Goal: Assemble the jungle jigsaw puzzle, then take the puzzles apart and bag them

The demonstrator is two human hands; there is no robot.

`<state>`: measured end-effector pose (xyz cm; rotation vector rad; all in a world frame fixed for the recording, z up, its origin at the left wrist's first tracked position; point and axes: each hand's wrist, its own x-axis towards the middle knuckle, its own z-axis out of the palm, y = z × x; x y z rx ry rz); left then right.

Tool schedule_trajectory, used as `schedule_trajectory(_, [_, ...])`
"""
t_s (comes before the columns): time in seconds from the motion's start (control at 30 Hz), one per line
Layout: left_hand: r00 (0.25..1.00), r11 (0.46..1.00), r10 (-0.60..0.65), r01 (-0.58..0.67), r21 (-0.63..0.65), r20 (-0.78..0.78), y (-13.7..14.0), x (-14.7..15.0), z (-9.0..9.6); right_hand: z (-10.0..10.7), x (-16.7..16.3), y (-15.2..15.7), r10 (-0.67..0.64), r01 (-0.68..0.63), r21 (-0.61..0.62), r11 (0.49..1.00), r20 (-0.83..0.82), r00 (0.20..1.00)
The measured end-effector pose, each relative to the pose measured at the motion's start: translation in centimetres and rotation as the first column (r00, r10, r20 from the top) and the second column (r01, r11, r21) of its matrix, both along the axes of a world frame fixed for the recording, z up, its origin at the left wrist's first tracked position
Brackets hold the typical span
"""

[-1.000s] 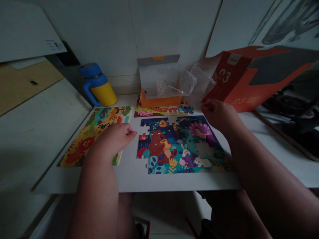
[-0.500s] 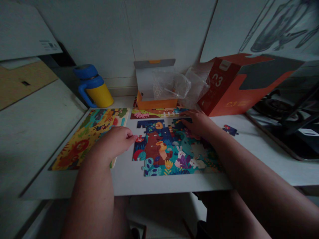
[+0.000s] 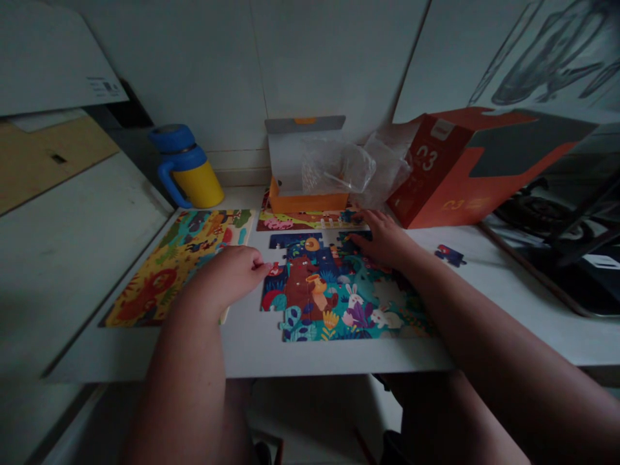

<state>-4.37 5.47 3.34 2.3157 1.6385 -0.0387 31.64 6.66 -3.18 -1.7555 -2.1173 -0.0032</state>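
A partly joined jigsaw puzzle with a brown bear, white rabbits and dark blue and teal plants lies on the white table. My left hand is at its left edge, fingers curled and pinched at a small puzzle piece with a red patch; the fingertips partly cover its edge. Over the puzzle's upper right rests my right hand, palm down with fingers stretched out and apart. The right forearm hides part of the puzzle's right side. A gap shows near the rabbits, where the table top is visible.
A yellow animal puzzle board lies left, with a blue-and-yellow flask behind it. An open orange box with clear plastic bags stands on another picture board. Right are a red-orange carton, a loose puzzle piece and a stove.
The whole view has shifted slightly to the right. Both hands keep nearly the same places against the puzzle, with the right fingers barely moved.
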Motion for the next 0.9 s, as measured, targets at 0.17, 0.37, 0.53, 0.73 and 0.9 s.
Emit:
schedule_trajectory(0.17, [1.0,1.0,-0.01,0.01,-0.008,-0.003,0.0,0.1,-0.1,-1.0,-0.5,0.5,-0.025,0.025,-0.003,1.0,0.048,0.999])
schedule_trajectory(0.37, [1.0,0.999,-0.021,0.021,-0.026,-0.014,0.2,0.1,0.3,1.0,0.5,3.2,-0.005,0.02,-0.146,0.989,0.1,0.995])
schedule_trajectory(0.53, [0.999,0.999,-0.021,0.022,-0.032,0.025,0.0,0.0,0.3,3.2,1.3,5.5,0.106,-0.085,-0.197,0.977,0.098,0.99])
schedule_trajectory(0.73, [0.995,0.998,-0.059,0.061,-0.026,0.074,0.0,-0.6,0.0,4.0,1.6,5.6,0.162,-0.145,-0.211,0.967,0.066,0.985])
schedule_trajectory(0.9, [0.994,0.999,-0.031,0.029,0.018,0.109,0.1,-0.9,0.1,4.7,1.3,3.8,0.146,-0.138,-0.133,0.981,0.054,0.988])
